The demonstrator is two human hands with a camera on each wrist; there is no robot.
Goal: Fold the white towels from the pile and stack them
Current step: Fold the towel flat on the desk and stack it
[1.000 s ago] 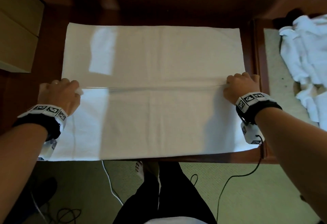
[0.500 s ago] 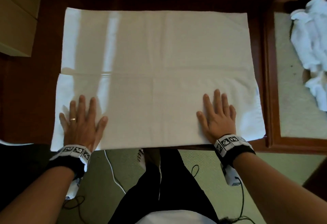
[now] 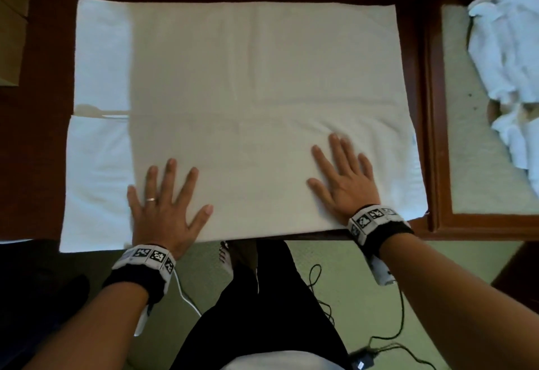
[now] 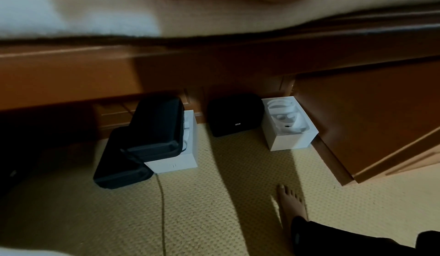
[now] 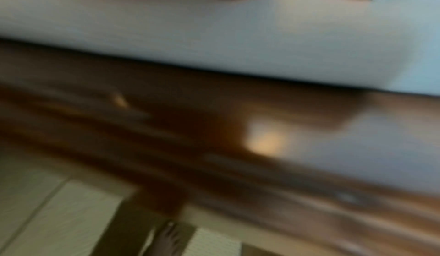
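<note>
Both your hands, left hand [image 3: 163, 209] and right hand [image 3: 344, 182], lie flat with released fingers on the towel [image 3: 248, 83]; its long side runs left-right along the table [image 3: 420, 48].

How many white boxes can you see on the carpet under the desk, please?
2. One white box sits left of centre with a black case leaning on it; the other white box stands right, beside a black cube. The dark left side may hide more.

Matt cloth towel [image 3: 262, 107], glossy wooden table [image 3: 420, 77]

White towel [image 3: 262, 92], dark reddish-brown table [image 3: 43, 142]
</note>
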